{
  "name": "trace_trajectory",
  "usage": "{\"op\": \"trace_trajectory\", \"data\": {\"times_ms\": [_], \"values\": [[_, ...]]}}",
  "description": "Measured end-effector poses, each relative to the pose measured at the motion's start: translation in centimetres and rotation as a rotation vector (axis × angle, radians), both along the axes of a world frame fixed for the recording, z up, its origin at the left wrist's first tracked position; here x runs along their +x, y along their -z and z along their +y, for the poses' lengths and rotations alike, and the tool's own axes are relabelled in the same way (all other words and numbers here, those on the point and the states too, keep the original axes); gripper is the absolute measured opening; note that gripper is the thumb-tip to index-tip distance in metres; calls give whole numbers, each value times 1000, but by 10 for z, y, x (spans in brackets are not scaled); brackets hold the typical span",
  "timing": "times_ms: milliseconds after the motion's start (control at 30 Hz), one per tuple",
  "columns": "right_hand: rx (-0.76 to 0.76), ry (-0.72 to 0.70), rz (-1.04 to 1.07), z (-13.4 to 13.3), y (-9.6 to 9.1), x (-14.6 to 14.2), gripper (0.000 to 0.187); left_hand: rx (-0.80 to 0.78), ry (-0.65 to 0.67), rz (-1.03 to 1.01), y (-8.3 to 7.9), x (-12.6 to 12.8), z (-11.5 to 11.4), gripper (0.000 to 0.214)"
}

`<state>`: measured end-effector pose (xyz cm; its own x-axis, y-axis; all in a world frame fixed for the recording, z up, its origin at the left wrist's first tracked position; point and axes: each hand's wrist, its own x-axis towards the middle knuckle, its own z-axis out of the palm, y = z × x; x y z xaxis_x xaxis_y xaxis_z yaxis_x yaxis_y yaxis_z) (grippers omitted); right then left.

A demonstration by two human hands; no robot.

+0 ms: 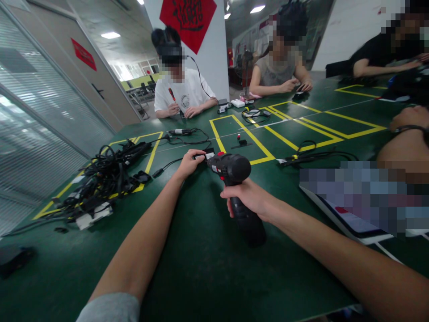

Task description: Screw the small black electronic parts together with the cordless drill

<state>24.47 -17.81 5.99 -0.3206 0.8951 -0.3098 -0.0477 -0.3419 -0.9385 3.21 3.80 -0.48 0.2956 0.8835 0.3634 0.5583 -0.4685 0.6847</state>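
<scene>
Clenched round the handle of 1 drill [237,167], the R hand [250,197] is pointing its nose fwd, toward 1 small black block [210,152] w/ a white label, approx. mid-view. The L hand [191,163] is touching that block w/ its fingertips; can't tell if it's pinching or just steadying. The drill tip is hiding behind the body, so contact w/ the block is unclear too. 1 cord is running L from the L hand to 1 plug [157,173], near 1 pile [110,174] of cables, too tangled to count.

Beyond the drill, 1 red-topped bit [238,136] and 1 black part [241,143] are lying inside a yellow tape box [263,160]. R of it, 1 cord bundle [301,156] is lying; nearer, 1 slab [331,210], face blurred, is sitting beyond the R forearm. 3 co-workers [182,89] are showing opp. and far R, 1 holding a red-handled tool [171,95].

Bare green table [187,268] is spreading btwn the forearms, giving room below the drill; its near edge is showing bottom R, its L edge is running alongside the glass wall [50,116].
</scene>
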Motion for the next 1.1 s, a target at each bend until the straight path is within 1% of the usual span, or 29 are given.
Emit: {"op": "trace_trajectory", "data": {"times_ms": [367,633,1100], "values": [[23,-12,10,2,4,1,11,-15,-8,0,-2,1,-2,30],[4,-12,0,0,1,1,10,-14,-9,-3,-2,2,-3,28],[11,2,-11,1,2,1,11,1,4,4,-2,1,-2,28]]}}
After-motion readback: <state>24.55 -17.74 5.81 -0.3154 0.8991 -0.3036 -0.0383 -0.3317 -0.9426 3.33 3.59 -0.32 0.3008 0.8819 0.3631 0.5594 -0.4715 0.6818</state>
